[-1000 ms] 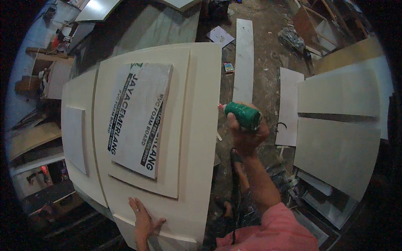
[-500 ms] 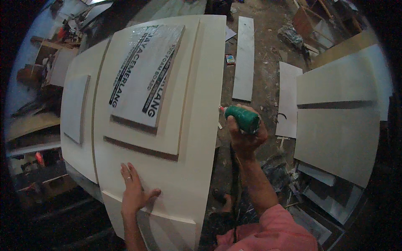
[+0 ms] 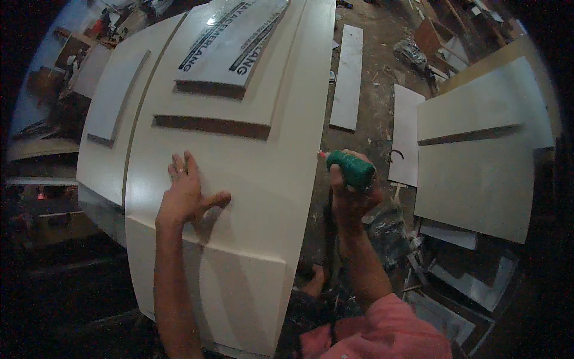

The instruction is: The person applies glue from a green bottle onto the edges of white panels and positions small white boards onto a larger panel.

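Note:
A large cream-white panel (image 3: 299, 155) lies in front of me, with smaller boards on its face. My left hand (image 3: 188, 194) is open on it, fingers up and thumb out to the right. Past the panel's right edge, my right hand (image 3: 362, 197) is wrapped round a green squeeze bottle (image 3: 353, 170). The bottle lies sideways, and its red tip (image 3: 323, 155) points left at that edge. Whether the tip touches the edge I cannot tell.
Top centre, a printed foam board (image 3: 233, 45) lies on the panel, with a smaller white board (image 3: 116, 96) to its left. A long white plank (image 3: 347, 78) is on the floor. Large pale panels (image 3: 478, 173) stand at the right, near scrap wood and plastic.
The view has shifted, so the panel sits higher in the picture. My right hand and the bottle have come nearer to me along the panel's right edge. My left hand stays at about the same spot.

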Tool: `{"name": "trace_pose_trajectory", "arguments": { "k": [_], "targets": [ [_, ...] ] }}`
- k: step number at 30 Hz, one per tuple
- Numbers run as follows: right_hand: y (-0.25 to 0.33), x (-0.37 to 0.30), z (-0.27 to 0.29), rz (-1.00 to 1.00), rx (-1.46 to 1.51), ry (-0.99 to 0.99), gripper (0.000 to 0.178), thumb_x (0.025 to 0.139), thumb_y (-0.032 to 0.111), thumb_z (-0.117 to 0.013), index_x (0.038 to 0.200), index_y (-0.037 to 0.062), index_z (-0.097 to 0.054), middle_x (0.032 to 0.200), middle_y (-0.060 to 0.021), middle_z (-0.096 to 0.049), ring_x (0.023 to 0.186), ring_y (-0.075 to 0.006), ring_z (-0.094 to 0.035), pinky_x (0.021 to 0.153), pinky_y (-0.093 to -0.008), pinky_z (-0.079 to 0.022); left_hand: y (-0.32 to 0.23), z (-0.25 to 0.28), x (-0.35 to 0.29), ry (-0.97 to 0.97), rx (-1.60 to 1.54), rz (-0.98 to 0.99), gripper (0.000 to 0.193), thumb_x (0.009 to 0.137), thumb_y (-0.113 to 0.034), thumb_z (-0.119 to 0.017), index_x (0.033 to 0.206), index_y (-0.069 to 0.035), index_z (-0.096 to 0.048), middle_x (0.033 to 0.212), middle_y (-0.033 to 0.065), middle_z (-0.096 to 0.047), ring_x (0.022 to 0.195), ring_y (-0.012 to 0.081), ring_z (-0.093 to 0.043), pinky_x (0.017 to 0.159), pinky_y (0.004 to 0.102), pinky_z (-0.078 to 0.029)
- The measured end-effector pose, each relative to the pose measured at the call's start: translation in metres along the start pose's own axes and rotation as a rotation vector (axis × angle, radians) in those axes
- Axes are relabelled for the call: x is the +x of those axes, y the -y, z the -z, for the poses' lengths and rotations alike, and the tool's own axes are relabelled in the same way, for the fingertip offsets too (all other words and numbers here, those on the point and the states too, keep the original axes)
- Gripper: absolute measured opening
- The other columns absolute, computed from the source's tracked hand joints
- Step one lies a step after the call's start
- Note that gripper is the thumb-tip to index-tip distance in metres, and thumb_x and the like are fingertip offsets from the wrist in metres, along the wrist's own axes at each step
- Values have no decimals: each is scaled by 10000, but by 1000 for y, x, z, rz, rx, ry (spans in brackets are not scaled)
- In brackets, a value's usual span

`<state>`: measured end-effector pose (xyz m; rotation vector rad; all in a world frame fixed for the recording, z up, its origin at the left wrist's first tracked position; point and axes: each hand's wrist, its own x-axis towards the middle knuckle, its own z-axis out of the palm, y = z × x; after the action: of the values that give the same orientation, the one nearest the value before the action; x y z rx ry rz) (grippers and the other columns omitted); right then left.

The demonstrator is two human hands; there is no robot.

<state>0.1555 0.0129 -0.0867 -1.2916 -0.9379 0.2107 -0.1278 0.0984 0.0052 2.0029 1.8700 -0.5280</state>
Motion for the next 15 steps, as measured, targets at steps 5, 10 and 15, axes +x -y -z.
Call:
{"name": "trace_pose_trajectory", "arguments": {
  "k": [5,10,15],
  "targets": [
    [15,-40,22,106,-51,-12,327,761,136,-784,1021,4,-636,944,-136,-692,812,-243,-687,735,-353,-558,1,0,6,1,97,-6,1420,597,-785,-686,1475,89,8,1509,382,-37,1417,504,-82,1115,537,-277],
    [36,-87,50,133,-90,32,341,759,160,-786,1027,18,-630,938,-132,-692,804,-245,-686,721,-357,-557,3,-11,4,-27,81,-27,1427,592,-802,-676,1473,97,-2,1509,382,-47,1419,501,-93,1134,524,-242],
    [67,-129,71,159,-249,172,382,744,187,-798,1046,30,-626,934,-125,-693,810,-252,-683,713,-360,-550,13,-16,5,-40,67,-50,1436,586,-842,-634,1468,111,-20,1502,391,-55,1418,501,-96,1147,506,-217]
  ]
}}
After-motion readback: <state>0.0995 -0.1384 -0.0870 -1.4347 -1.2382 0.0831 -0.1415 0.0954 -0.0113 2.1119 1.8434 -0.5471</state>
